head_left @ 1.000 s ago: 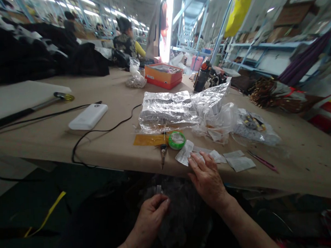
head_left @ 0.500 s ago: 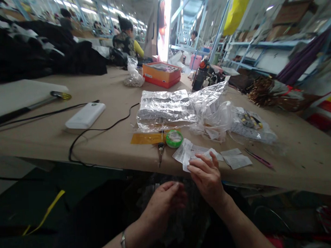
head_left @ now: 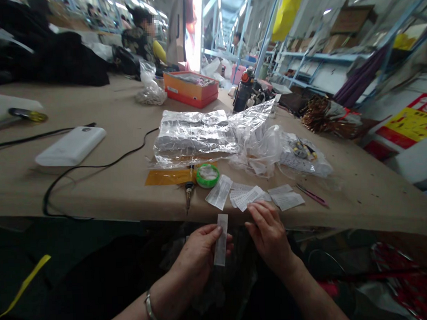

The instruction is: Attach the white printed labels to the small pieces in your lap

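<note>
My left hand (head_left: 199, 252) is below the table's front edge, pinching a narrow white label strip (head_left: 221, 240) that stands upright between thumb and fingers. My right hand (head_left: 268, 233) rests at the table edge with its fingers curved, the fingertips touching the nearest of several small white labels (head_left: 248, 196) spread on the brown table (head_left: 122, 183). A green tape roll (head_left: 207, 175) and a small awl-like tool (head_left: 189, 191) lie just left of the labels. In my lap lies crumpled clear plastic, dimly seen.
Clear plastic bags (head_left: 198, 137) with packed items lie mid-table, a white power bank (head_left: 71, 146) with a black cable at left, pink tweezers (head_left: 312, 196) at right, an orange box (head_left: 189, 88) and a dark bottle (head_left: 242, 90) further back. Other people sit at the far end.
My left hand rose from my lap and now holds a white strip upright. My right hand drew back from the labels to the table edge. The view shifted right.
</note>
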`<action>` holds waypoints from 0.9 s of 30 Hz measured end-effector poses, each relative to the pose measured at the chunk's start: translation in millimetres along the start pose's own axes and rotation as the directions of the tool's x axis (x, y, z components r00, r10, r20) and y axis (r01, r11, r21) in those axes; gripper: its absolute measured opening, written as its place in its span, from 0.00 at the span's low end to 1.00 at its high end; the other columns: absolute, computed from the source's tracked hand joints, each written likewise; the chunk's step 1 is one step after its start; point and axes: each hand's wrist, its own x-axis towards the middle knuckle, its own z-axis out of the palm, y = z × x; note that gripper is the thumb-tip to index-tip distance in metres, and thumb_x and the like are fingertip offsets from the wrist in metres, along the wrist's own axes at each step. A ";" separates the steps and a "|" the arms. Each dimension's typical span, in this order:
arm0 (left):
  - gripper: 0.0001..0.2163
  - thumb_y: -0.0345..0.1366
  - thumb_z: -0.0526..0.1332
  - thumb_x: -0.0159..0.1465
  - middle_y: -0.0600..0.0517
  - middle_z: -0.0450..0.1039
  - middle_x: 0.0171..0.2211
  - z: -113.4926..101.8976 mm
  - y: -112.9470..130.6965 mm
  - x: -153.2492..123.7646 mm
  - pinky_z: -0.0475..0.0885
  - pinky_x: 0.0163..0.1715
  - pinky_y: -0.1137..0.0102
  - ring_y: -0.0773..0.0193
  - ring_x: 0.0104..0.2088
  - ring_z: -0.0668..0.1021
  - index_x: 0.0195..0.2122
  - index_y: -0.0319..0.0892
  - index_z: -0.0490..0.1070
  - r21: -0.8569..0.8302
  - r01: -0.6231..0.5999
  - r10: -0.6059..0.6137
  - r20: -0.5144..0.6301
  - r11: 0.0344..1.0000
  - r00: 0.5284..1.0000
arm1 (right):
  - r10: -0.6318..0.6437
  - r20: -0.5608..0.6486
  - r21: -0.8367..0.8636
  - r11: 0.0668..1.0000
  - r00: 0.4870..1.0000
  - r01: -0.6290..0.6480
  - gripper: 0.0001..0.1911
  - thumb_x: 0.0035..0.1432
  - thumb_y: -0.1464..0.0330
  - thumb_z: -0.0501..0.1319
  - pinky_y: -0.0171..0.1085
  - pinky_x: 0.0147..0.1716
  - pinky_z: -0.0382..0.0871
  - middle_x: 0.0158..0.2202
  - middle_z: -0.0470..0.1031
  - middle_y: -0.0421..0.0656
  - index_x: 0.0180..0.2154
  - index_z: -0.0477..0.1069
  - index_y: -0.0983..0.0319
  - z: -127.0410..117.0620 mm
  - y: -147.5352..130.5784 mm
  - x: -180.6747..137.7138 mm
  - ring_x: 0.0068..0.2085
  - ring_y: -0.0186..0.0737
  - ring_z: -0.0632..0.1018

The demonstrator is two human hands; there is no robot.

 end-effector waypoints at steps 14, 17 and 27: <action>0.06 0.30 0.58 0.59 0.45 0.76 0.28 9.7 2.6 -0.2 0.72 0.25 0.71 0.66 0.23 0.76 0.36 0.34 0.67 0.142 0.023 -0.017 -0.046 0.990 0.999 | 0.068 -0.068 -0.023 0.997 0.995 -0.070 0.08 0.61 0.72 0.56 0.44 0.48 0.68 0.41 0.77 0.44 0.39 0.73 0.61 5.4 35.6 6.6 0.46 0.42 0.75; 0.07 0.31 0.58 0.60 0.44 0.76 0.28 11.5 3.6 0.2 0.73 0.26 0.71 0.66 0.22 0.76 0.37 0.32 0.68 0.114 0.047 -0.045 -0.017 0.992 0.999 | 0.083 -0.167 0.061 0.995 0.983 -0.073 0.07 0.59 0.74 0.57 0.45 0.47 0.69 0.40 0.77 0.45 0.38 0.73 0.61 3.4 32.2 8.2 0.46 0.42 0.75; 0.05 0.27 0.63 0.53 0.46 0.75 0.24 11.3 1.2 -3.1 0.67 0.22 0.75 0.67 0.22 0.75 0.31 0.31 0.74 -0.113 -0.017 0.036 0.173 0.993 0.984 | -0.259 0.050 0.239 0.941 0.965 0.240 0.07 0.60 0.73 0.57 0.47 0.53 0.65 0.41 0.77 0.43 0.39 0.72 0.60 0.9 -21.3 -9.0 0.53 0.42 0.71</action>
